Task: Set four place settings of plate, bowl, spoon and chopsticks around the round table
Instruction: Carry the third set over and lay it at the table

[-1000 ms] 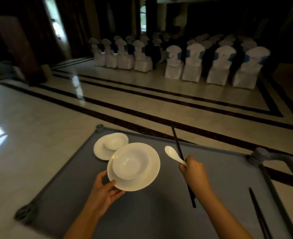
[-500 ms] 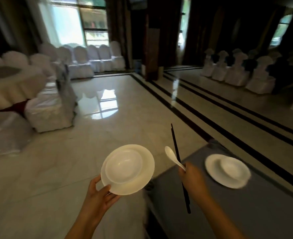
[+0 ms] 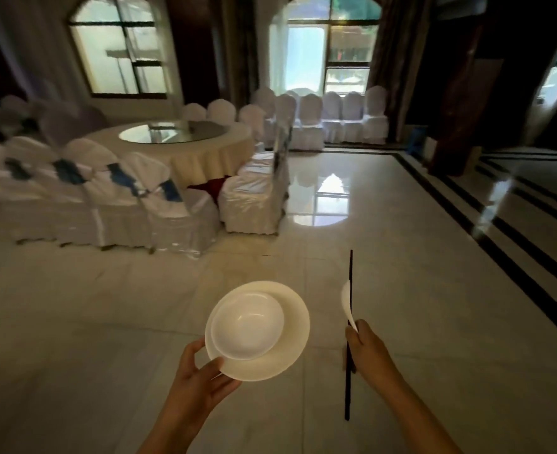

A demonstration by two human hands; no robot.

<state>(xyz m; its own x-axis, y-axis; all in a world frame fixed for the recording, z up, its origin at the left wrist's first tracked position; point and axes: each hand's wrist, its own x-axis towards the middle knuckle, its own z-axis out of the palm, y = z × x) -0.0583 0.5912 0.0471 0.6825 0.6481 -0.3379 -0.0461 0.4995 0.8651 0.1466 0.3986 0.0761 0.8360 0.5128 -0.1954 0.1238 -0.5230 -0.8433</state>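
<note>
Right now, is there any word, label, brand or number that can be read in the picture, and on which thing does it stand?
None: no readable text anywhere. The plate, bowl, spoon and chopsticks are plain, and the round table shows no sign or label.

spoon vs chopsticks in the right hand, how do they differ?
Colour: the spoon is white, the chopsticks are black.
Shape: the spoon is short, broad and curved; the chopsticks are long, thin and straight.
Extent: the spoon shows only above the right hand; the chopsticks stick out both above and below it.
Shared: both are gripped together in that one hand, pointing up and away over the floor.
</note>
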